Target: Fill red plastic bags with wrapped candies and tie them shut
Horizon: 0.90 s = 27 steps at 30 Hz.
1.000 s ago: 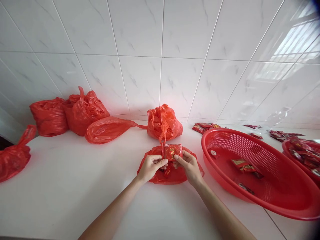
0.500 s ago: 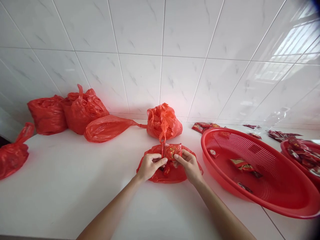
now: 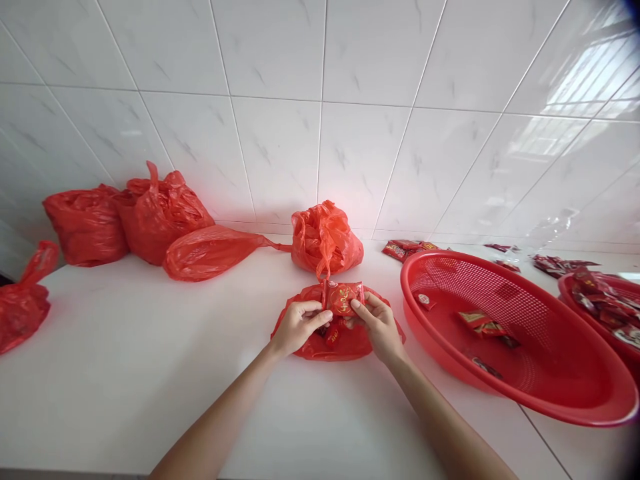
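Note:
Both hands pinch a small red packet [image 3: 343, 297] with gold lettering, held level over an opened red plastic bag [image 3: 300, 347]. My left hand [image 3: 299, 325] grips its lower left corner between thumb and fingers. On the right edge, my right hand [image 3: 379, 325] presses its thumb on the front, its fingers behind. Inside the opened bag lie a red wrapped piece [image 3: 333, 335] and a darker bit, partly hidden by the hands. Just behind stands a full red plastic bag [image 3: 327, 240] with its handle hanging toward the packet.
At right a large red plastic basket [image 3: 450, 363] holds a few packets [image 3: 485, 325]; a second basket [image 3: 607, 333] beyond it is heaped with packets. More packets [image 3: 407, 249] lie by the tiled wall. Filled red bags [image 3: 160, 217] and a flat red bag [image 3: 210, 253] stand left.
The view has shifted slightly, so everything sits a little higher and further left. Both hands still hold the red packet; the right thumb has slid slightly along its front.

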Available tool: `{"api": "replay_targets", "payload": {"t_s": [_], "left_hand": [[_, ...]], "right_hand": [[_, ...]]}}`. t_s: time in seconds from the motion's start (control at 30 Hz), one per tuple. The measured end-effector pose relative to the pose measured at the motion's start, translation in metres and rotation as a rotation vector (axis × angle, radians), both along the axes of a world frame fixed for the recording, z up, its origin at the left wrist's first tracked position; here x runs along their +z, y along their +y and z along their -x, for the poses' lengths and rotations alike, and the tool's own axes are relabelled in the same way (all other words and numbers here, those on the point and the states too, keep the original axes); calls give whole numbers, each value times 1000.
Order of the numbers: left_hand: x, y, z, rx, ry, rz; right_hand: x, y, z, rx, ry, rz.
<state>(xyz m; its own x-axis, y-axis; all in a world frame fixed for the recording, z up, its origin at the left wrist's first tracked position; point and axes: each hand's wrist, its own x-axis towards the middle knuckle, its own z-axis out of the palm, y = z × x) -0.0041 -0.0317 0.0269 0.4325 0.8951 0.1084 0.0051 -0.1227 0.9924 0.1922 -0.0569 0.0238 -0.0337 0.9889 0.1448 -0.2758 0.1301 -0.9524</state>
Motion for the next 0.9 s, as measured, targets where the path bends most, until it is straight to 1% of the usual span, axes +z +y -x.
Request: {"api": "replay_targets", "payload": {"t_s": [0.2, 0.3, 0.43, 0.6, 0.77, 0.83, 0.9], "left_hand": [[9, -4, -3, -25, -72, 23], [11, -6, -5, 14, -65, -13], [6, -5, -7, 53, -11, -47], [0, -3, -7, 95, 12, -75], [-4, -2, -6, 131, 69, -115], [-5, -1, -5, 142, 102, -138], [-7, 1, -4, 179, 143, -158]], "right_hand": [[2, -2, 4, 16, 34, -13], [1, -2, 4, 36, 35, -5], [0, -1, 1, 42, 2, 3], [0, -2, 1, -5, -60, -8], [0, -4, 3, 11, -29, -9], [-2, -3, 3, 3, -29, -10], [-5, -1, 3, -24, -45, -20]]}}
